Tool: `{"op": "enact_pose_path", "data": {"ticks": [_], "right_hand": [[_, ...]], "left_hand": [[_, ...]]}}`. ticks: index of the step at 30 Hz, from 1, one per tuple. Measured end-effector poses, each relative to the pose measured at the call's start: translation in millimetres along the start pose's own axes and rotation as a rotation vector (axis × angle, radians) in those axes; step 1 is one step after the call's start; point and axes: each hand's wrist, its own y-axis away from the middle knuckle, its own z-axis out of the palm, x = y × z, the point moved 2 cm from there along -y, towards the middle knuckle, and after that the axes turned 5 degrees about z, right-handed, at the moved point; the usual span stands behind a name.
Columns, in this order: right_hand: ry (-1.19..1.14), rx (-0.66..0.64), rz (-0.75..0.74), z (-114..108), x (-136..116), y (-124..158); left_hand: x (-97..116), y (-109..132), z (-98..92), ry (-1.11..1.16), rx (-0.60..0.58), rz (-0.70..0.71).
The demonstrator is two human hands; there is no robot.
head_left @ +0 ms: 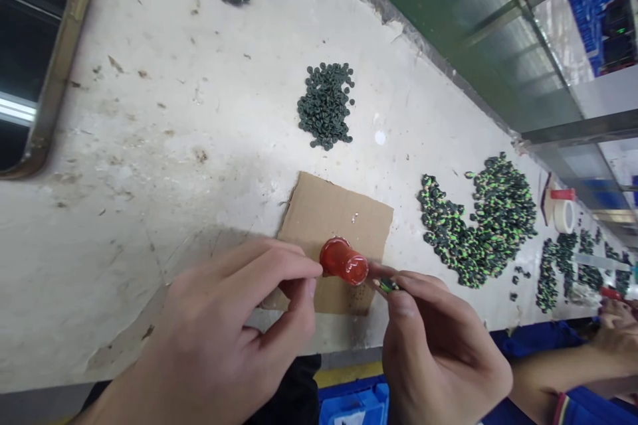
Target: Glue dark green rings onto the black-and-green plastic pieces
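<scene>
A small glossy red cup-like piece (343, 260) stands on a square of brown cardboard (319, 209), its wider rim on the far side. My left hand (249, 309) is just left of it, index fingertip at or against its side. The thumb and index finger are pinched; whatever they hold, if anything, is hidden. To the right of the red piece, my right hand (433, 339) is closed, its thumb and fingers gripping a small dark green part (387, 285) with bright green on it. That part is close to the red piece; I cannot tell whether they touch.
Beyond the cardboard is a pile of small dark discs (325, 106). A larger heap of black-and-green parts (491, 232) spreads at right. A phone-like device (44, 60) lies at upper left. A co-worker's hand (618, 322) is at far right, near a tape roll (564, 215).
</scene>
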Motion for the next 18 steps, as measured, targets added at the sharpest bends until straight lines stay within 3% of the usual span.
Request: {"op": "enact_pose_path", "data": {"ticks": [5,9,15,18], "right_hand": [[-0.058,0.02,0.104,-5,5,1],[-0.314,0.055,0.412,-13,14,2],[-0.619,-0.034,0.619,-15,-2,5],[-0.832,-0.13,0.677,-15,-10,16]], "left_hand": [[1,-3,-1.6,0.004,-0.012,0.015],[2,-5,-4.3,-0.002,-0.015,0.035],[19,7,-5.8,0.164,0.062,-0.017],[34,13,2.4,0.351,0.013,-0.104]]}}
